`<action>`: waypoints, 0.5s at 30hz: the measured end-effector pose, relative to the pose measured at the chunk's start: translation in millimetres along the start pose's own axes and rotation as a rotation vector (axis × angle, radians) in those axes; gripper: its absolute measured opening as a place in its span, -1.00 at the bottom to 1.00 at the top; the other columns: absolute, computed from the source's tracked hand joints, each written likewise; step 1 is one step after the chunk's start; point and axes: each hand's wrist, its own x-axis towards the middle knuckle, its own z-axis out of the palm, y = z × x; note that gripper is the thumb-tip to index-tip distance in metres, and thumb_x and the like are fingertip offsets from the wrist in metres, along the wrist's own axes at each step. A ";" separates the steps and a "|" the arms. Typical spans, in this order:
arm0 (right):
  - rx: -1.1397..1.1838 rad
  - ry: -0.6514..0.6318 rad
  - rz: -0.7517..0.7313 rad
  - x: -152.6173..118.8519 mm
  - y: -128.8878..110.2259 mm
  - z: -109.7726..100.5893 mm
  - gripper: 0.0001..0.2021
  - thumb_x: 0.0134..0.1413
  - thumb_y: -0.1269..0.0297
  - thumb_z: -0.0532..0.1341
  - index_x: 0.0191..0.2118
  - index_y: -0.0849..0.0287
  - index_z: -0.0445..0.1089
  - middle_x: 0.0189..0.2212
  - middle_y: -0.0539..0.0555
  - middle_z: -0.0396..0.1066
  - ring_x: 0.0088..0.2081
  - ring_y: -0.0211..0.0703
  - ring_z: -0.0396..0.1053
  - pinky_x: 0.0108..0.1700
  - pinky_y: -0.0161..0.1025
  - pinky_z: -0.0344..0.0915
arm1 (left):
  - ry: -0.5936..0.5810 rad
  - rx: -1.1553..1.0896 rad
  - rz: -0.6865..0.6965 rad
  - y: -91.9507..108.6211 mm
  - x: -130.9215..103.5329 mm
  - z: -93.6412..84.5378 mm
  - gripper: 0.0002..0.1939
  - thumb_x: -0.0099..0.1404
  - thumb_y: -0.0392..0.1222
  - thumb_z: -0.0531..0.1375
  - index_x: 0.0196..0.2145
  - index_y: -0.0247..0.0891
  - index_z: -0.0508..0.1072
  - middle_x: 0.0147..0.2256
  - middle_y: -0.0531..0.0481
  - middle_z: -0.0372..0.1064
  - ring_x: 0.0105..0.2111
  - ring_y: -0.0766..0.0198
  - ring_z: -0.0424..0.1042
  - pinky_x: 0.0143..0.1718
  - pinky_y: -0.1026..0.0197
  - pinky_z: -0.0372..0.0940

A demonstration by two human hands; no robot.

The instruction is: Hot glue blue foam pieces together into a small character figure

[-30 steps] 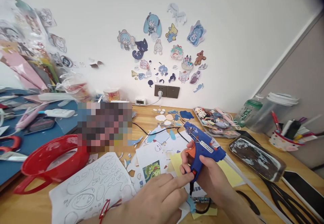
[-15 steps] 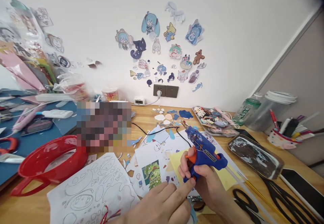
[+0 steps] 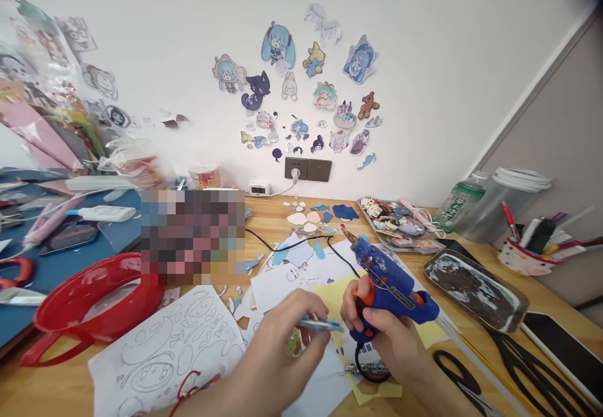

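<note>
A blue hot glue gun (image 3: 386, 279) with an orange trigger is in my right hand (image 3: 374, 316), its fingers wrapped round the grip. The nozzle tilts up and to the left, and a glue stick (image 3: 464, 348) runs out of its back end. My left hand (image 3: 277, 345) pinches a thin light-blue cut-out piece (image 3: 325, 324), seen nearly edge-on, just left of the glue gun's grip. Beneath both hands lie white paper sheets (image 3: 268, 288) and a yellow sheet (image 3: 330, 291). The outline drawing sheet (image 3: 164, 354) rests left of my left arm.
To the left stands a red basin with a handle (image 3: 51, 307). Black-handled scissors (image 3: 455, 370), a dark tray (image 3: 475, 291), a phone (image 3: 565, 348) and a pen holder (image 3: 525, 257) are on the right. A black cord (image 3: 264, 245) crosses the papers. Cut-out pieces (image 3: 346, 212) lie near the wall.
My left hand has come away from the glue gun's grip, rising and turning, and the light-blue piece now shows between its fingers. The glue gun has shifted slightly right and down.
</note>
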 end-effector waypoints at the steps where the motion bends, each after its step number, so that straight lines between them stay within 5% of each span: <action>1: -0.022 0.002 -0.007 -0.5 -1.4 -0.5 -0.93 0.01 0.38 0.11 -0.32 0.12 0.25 -0.49 -0.02 0.28 -0.50 -0.27 0.13 -0.40 -0.27 0.07 | -0.006 -0.040 -0.080 0.4 3.0 -3.5 -0.92 0.20 -0.31 0.06 -0.31 -0.19 0.27 -0.28 0.01 0.32 -0.34 0.33 0.35 -0.32 0.32 0.28; 5: -0.079 0.038 0.053 -4.9 -7.2 -4.8 -0.95 0.06 0.35 0.11 -0.30 0.14 0.22 -0.48 -0.01 0.32 -0.52 -0.31 0.17 -0.41 -0.29 0.10 | -0.144 -0.080 -0.342 -5.7 11.2 -12.6 -0.89 0.13 -0.17 0.17 -0.35 -0.21 0.37 -0.34 0.06 0.30 -0.35 0.29 0.34 -0.29 0.27 0.26; 9: -0.101 0.051 0.176 -9.9 -12.2 -14.9 -0.92 0.12 0.31 0.06 -0.26 0.16 0.19 -0.53 -0.01 0.37 -0.66 -0.39 0.14 -0.52 -0.33 0.12 | -0.328 -0.103 -0.526 -23.7 10.5 -8.3 -0.78 0.05 -0.13 0.22 -0.30 -0.20 0.38 -0.42 0.12 0.24 -0.54 0.37 0.27 -0.51 0.31 0.21; 15: -0.077 0.095 0.262 -15.1 -8.4 -20.5 -0.86 0.13 0.23 0.06 -0.32 0.20 0.20 -0.60 -0.02 0.36 -0.75 -0.41 0.14 -0.61 -0.36 0.15 | -0.194 -0.459 -0.488 -42.1 7.6 2.6 -0.61 0.13 -0.20 0.18 -0.08 -0.13 0.19 -0.47 0.17 0.14 -0.55 0.40 0.30 -0.56 0.34 0.20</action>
